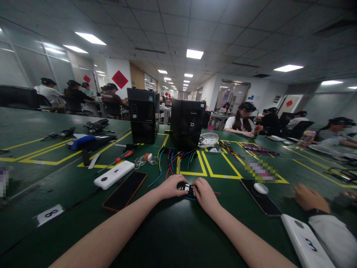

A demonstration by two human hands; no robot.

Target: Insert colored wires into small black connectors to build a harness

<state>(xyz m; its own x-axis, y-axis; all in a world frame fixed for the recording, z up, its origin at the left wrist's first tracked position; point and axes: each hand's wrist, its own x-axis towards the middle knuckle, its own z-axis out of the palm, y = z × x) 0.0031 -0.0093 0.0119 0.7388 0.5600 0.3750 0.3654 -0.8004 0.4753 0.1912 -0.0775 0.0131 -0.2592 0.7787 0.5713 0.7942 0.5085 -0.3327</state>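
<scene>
Both my hands rest on the green table with a small black connector point(188, 188) pinched between them. My left hand point(170, 187) grips its left side with the fingers curled. My right hand point(205, 192) is closed on its right side. Red and blue wires point(170, 163) run from the connector toward a black computer case point(187, 124) standing just beyond my hands. The connector's details are too small to make out.
A second black case point(143, 115) stands left of the first. Near my left arm lie a dark phone point(125, 190), a white power bank point(113, 174) and a red-handled screwdriver point(124, 155). Another person's hand point(310, 198) rests at the right beside a phone point(260, 201). Other people sit at the tables around.
</scene>
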